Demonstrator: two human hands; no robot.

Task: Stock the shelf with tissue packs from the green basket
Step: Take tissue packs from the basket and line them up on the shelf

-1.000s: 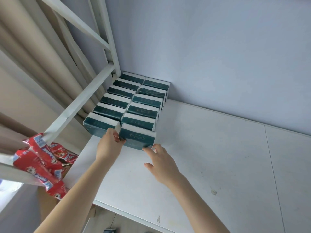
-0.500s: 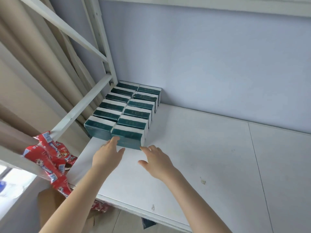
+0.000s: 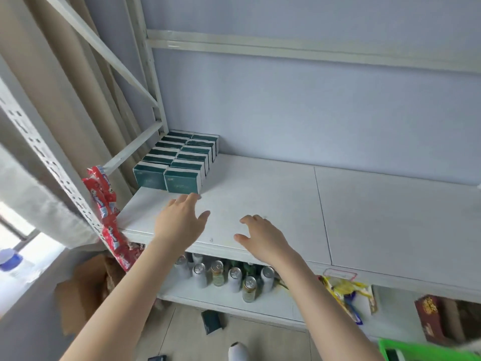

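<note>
Our left hand (image 3: pixel 181 222) and right hand (image 3: pixel 263 239) are open, holding nothing, near the green tissue packs (image 3: pixel 179 162) on the shelf (image 3: pixel 273 194).

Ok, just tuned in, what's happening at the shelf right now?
A person is stocking the shelf: dark green tissue packs stand in two tight rows in its back left corner. The left hand and right hand hover open in front of them, holding nothing. The green basket is at lower right.
</note>
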